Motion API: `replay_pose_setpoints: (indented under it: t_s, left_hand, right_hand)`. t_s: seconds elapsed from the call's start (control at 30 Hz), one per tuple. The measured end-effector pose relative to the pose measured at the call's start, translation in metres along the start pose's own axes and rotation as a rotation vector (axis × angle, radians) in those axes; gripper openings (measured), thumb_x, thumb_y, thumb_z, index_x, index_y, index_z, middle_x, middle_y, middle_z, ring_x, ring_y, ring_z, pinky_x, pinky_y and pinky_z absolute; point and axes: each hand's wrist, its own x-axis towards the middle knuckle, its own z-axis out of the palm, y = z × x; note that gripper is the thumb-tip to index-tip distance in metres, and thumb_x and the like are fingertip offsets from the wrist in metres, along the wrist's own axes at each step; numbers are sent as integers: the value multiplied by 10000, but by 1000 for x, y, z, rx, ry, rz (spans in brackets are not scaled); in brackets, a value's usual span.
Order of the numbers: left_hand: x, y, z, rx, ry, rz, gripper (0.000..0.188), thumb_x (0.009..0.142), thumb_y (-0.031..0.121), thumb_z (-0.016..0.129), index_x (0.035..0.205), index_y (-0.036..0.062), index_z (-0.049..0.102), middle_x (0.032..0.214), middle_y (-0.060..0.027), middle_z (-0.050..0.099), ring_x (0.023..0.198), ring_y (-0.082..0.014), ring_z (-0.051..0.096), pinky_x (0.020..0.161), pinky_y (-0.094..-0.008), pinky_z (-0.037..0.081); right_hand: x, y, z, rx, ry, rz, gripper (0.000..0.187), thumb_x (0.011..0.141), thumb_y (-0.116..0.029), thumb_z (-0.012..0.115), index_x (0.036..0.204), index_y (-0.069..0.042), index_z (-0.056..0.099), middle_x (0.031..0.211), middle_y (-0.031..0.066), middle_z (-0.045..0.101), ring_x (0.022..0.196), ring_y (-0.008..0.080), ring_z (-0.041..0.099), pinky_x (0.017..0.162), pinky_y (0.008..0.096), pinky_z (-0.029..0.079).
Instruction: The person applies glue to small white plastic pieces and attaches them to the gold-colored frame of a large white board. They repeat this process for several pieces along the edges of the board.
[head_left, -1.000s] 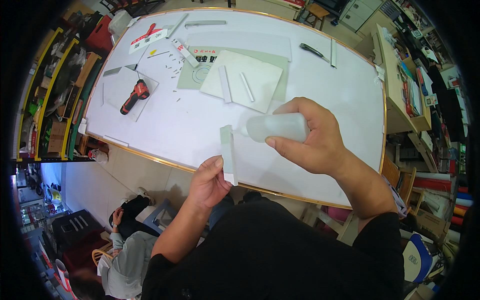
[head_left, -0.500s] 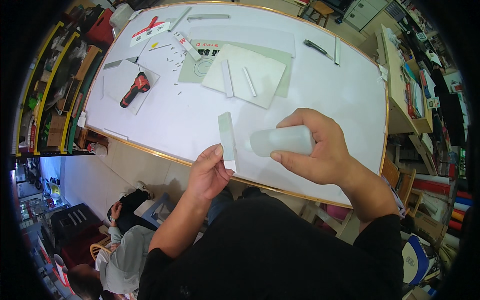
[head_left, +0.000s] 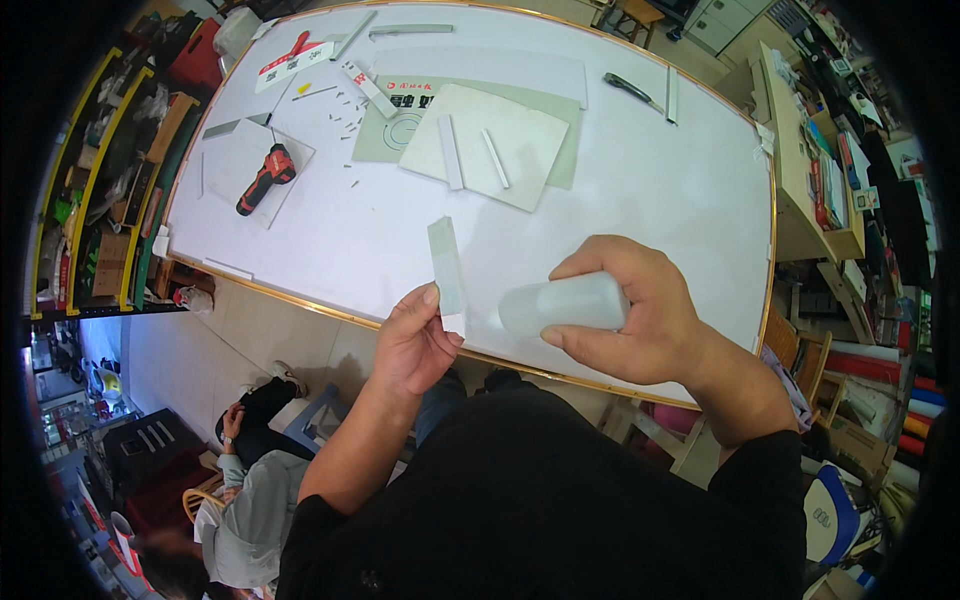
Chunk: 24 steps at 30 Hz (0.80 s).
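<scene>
The left hand (head_left: 408,345), at the centre of the frame, pinches a pale strip (head_left: 444,262) near its lower end between thumb and fingers, while the right hand (head_left: 655,320), right of centre, curls around a frosted bottle (head_left: 565,305), thumb along the lower side and forefinger over the top. The pale strip's long axis runs up the frame, its free end leaning slightly toward the upper left, beyond the left thumb. The frosted bottle lies across that line, nearly level, its narrow end aimed left at the strip's lower part; that end fades into the white behind it, so whether it touches cannot be told. From the right hand, the strip lies directly left, past the bottle; the left hand is the nearer of the two, gripping it. Both objects are held over the near side of a white counter (head_left: 330,240). Farther out, at upper centre, a pale square board (head_left: 472,150) carries two narrow white bars (head_left: 450,150). A red-and-black drill (head_left: 265,182) lies at upper left, a black-handled knife (head_left: 632,92) at upper right.
</scene>
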Motion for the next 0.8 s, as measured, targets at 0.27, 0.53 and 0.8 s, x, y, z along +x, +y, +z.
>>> replay_pose_setpoints:
  t_s: [0.27, 0.53, 0.8]
  left_hand:
    - [-13, -1, 7, 96, 37, 11, 278, 1013, 229, 685, 1117, -28, 656, 938, -133, 710, 832, -230, 690, 739, -352, 592]
    - [-17, -2, 2, 112, 66, 54, 274, 1042, 243, 638, 1128, -16, 659, 961, -125, 715, 860, -222, 696, 729, -346, 581]
    - [-30, 2, -10, 186, 242, 82, 225, 1033, 244, 646, 1128, 40, 663, 983, -73, 727, 883, -201, 712, 761, -342, 591]
  right_hand:
    - [3, 1, -1, 115, 75, 167, 402, 790, -82, 879, 1121, -39, 656, 977, 62, 705, 878, 138, 677, 776, 285, 538]
    - [-7, 78, 15, 1219, 409, 431, 382, 862, -57, 784, 1190, -32, 590, 1040, 147, 716, 872, 290, 716, 784, 393, 584]
    - [-33, 222, 84, 670, 435, 591, 554, 825, -73, 819, 1306, 21, 562, 1215, 120, 689, 1045, 224, 679, 951, 346, 538]
